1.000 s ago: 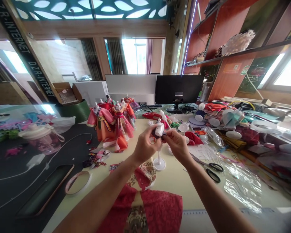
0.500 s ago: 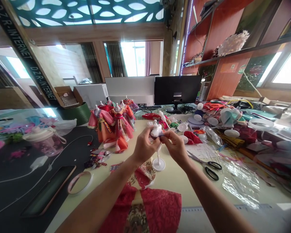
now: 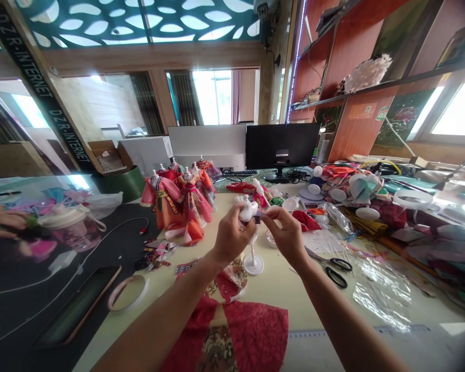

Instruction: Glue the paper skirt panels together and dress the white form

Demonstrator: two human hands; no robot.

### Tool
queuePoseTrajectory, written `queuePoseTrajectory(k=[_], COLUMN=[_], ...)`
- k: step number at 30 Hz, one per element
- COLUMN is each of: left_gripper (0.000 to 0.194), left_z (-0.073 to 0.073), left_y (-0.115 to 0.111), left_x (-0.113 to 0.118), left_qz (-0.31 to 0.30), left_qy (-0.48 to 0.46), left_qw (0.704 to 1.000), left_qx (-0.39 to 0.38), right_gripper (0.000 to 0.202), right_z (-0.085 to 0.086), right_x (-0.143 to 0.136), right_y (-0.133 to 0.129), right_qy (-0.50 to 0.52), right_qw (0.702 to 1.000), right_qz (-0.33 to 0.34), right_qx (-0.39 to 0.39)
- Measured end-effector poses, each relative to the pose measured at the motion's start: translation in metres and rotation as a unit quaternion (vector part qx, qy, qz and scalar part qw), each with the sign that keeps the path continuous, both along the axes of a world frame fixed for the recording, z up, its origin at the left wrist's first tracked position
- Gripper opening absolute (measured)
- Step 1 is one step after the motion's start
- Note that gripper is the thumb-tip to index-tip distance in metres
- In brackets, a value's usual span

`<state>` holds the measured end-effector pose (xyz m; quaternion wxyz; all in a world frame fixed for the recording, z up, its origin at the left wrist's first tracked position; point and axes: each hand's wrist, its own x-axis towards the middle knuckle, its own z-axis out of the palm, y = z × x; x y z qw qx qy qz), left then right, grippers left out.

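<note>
A small white mannequin (image 3: 248, 211) stands upright on a stalk with a round white base (image 3: 253, 264). My left hand (image 3: 232, 232) is closed around the mannequin's torso from the left. On its right side, my right hand (image 3: 282, 227) pinches the end of a narrow dark strip (image 3: 258, 217) that reaches to the torso. Below the hands, a red garment piece with a gold-patterned middle (image 3: 256, 330) lies flat on the table.
Dressed small mannequins (image 3: 186, 194) stand at the back left. Black-handled scissors (image 3: 336, 271) and clear plastic (image 3: 383, 294) lie right. A tape roll (image 3: 127, 292) and phone (image 3: 79, 305) are left. Another person's hand (image 3: 5, 225) is at the far left.
My right hand has drawn slightly away from the mannequin, and more of the dark strip shows. Another person's hand has come in at the far left.
</note>
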<state>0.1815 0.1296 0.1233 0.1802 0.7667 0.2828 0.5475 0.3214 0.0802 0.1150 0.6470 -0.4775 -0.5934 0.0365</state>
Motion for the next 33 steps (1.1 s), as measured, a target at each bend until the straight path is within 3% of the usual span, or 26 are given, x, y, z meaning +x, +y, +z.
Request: queuePoseTrajectory(k=[5, 16, 33], left_gripper=[0.027, 0.022, 0.023], left_z=[0.001, 0.001, -0.004], left_y=[-0.002, -0.004, -0.003], left_x=[0.000, 0.001, 0.012], left_qz=[0.004, 0.032, 0.142], left_qy=[0.019, 0.020, 0.020], left_qw=[1.000, 0.999, 0.985], left_qx=[0.006, 0.025, 0.096], right_gripper=[0.009, 0.006, 0.007], right_z=[0.004, -0.004, -0.005], right_x=[0.004, 0.002, -0.003], right_y=[-0.004, -0.005, -0.005], right_qy=[-0.011, 0.004, 0.013], right_qw=[0.999, 0.999, 0.999], right_qz=[-0.004, -0.035, -0.052], right_qx=[0.047, 0.001, -0.007])
